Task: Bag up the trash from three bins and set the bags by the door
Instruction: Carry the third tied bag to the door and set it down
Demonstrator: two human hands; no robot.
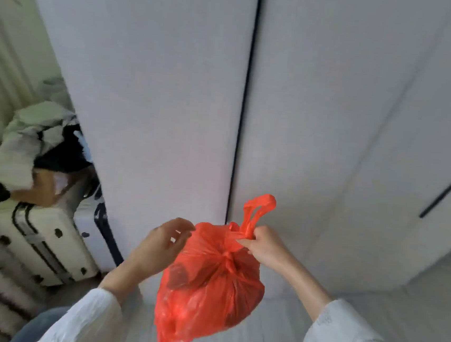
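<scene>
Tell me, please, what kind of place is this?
Probably a bedroom or a hallway in a home. Tall white wardrobe doors fill the view, a cream suitcase lies at the left with clothes piled on it, and the right hand holds a tied red bag.

White crinkled long sleeves (86, 320), blue jeans (39, 323), 2 bare hands (162, 244).

I hold a bright orange-red plastic bag (208, 285) against pale grey-white wardrobe doors (157, 95); my sleeves (86, 320) are white, the hard suitcase (39, 238) cream with black trim.
</scene>
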